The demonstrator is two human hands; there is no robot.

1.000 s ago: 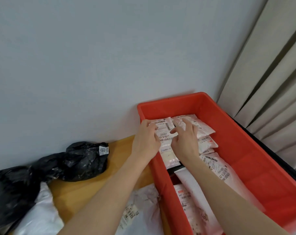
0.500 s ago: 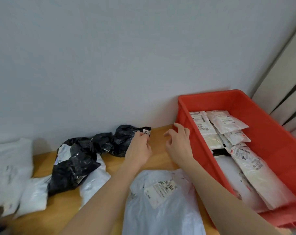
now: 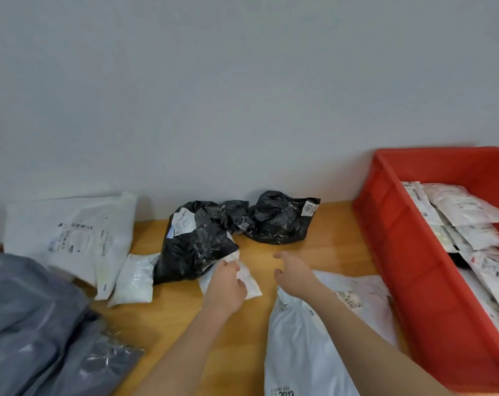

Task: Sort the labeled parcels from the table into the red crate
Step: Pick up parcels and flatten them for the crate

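Note:
The red crate (image 3: 399, 252) stands at the right and holds several white labeled parcels (image 3: 465, 212). On the wooden table (image 3: 337, 238) lie two black bags with labels (image 3: 277, 221) (image 3: 191, 250), a small white parcel (image 3: 249, 278) partly under the left black bag, and a large white parcel (image 3: 314, 347) under my right forearm. My left hand (image 3: 225, 284) rests on the small white parcel with fingers curled at its edge. My right hand (image 3: 292, 274) hovers open over the table, just right of that parcel, holding nothing.
A big white mailer (image 3: 74, 238) leans on the wall at the left, with a small white pouch (image 3: 135, 278) beside it. Grey bags (image 3: 34, 324) pile up at the lower left. The wall runs right behind the table.
Both hands left the crate and moved left over the table. My left hand came down onto the small white parcel; my view swung left with them.

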